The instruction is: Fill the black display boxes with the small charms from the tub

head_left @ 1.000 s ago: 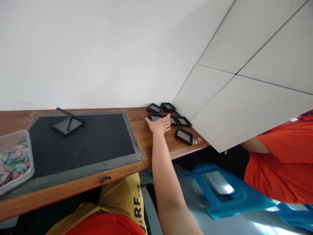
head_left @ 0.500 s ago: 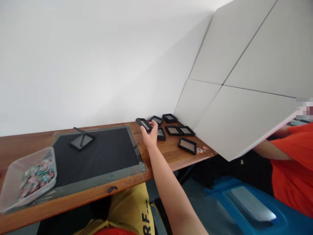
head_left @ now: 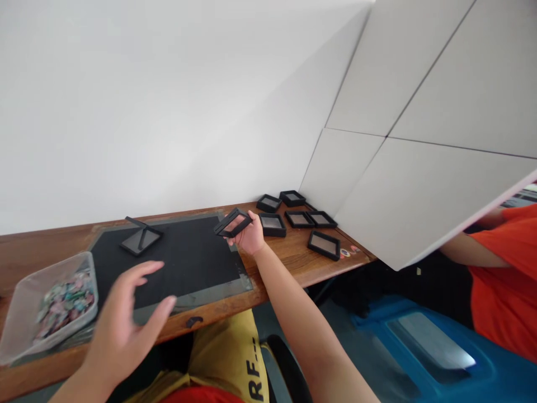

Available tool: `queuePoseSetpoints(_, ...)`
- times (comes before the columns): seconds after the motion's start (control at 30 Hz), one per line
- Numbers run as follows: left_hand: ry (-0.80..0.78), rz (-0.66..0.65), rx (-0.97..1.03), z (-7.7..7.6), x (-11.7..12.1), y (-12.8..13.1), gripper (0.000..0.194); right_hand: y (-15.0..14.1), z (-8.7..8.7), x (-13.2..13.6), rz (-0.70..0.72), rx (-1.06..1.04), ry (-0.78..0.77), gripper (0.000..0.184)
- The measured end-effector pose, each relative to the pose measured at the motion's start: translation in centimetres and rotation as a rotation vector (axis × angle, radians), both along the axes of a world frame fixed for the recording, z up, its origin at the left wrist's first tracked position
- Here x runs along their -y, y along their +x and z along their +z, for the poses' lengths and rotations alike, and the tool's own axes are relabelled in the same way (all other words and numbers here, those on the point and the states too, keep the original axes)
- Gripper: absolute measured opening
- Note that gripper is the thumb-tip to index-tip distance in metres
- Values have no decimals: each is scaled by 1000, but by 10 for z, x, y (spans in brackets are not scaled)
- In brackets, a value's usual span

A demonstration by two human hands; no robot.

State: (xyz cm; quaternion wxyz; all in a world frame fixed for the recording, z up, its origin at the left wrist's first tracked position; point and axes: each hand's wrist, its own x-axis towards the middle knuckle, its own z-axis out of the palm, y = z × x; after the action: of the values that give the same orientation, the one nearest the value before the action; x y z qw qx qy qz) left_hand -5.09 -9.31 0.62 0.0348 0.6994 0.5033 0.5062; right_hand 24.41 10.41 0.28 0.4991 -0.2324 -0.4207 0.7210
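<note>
Far left, there sat your clear plastic tub [head_left: 23,316], coloured pieces [head_left: 66,305] heaped inside, right by the black mat [head_left: 187,263]. Next, in front of it, came your left hand [head_left: 121,330], empty, thumb and fingers spread wide over the near edge of the table [head_left: 293,267]! Beyond that lay one dark frame [head_left: 141,240] on the mat, a thin strip slanting up across it. Then the main action: at the mat's right edge, well apart from your left, your right hand [head_left: 250,235] had its fingers and thumb clamped on a black frame [head_left: 234,223], and you had it tilted! Just past your wrist, six more frames [head_left: 299,219] lay on bare wood, two of them side by side, the nearest beside some stickers [head_left: 349,252]. A white partition [head_left: 386,201] closed off that end, and far right, beyond it, showed a co-worker's orange sleeve [head_left: 509,235] above a blue chair [head_left: 495,375].
</note>
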Motion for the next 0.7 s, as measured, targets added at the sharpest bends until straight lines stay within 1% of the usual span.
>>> queuePoseSetpoints(0.07, -41, -149, 6, -3, -36, 31, 45, 1, 1, 1, -6, -13, -33, 64)
queuePoseSetpoints(0.1, -73, -198, 13, -4, -54, 46, 48, 1, 1, 1, -4, -14, -45, 65)
queuePoseSetpoints(0.17, -127, -236, 71, -6, -87, 72, 58, 1, 1, 2, 11, -4, -61, 68)
queuePoseSetpoints(0.23, -178, -254, 150, -9, -114, 87, 68, 1, 0, 3, 37, 19, -67, 71)
queuePoseSetpoints(0.3, -193, -305, 212, -14, -132, 94, 66, 0, -1, 3, 66, 64, -77, 73)
queuePoseSetpoints(0.37, -191, -380, 230, -19, -141, 95, 50, -4, -5, 2, 64, 137, -100, 73)
queuePoseSetpoints(0.43, -213, -424, 228, -26, -143, 94, 33, -8, -10, 0, 5, 237, -126, 72)
queuePoseSetpoints(0.47, -234, -425, 231, -29, -143, 92, 29, -10, -13, -2, -40, 289, -132, 71)
queuePoseSetpoints(0.57, -283, -379, 286, -36, -145, 89, 29, -14, -19, -6, -166, 375, -106, 69)
queuePoseSetpoints(0.7, -308, -315, 411, -43, -152, 88, 40, -12, -17, -6, -370, 315, -37, 68)
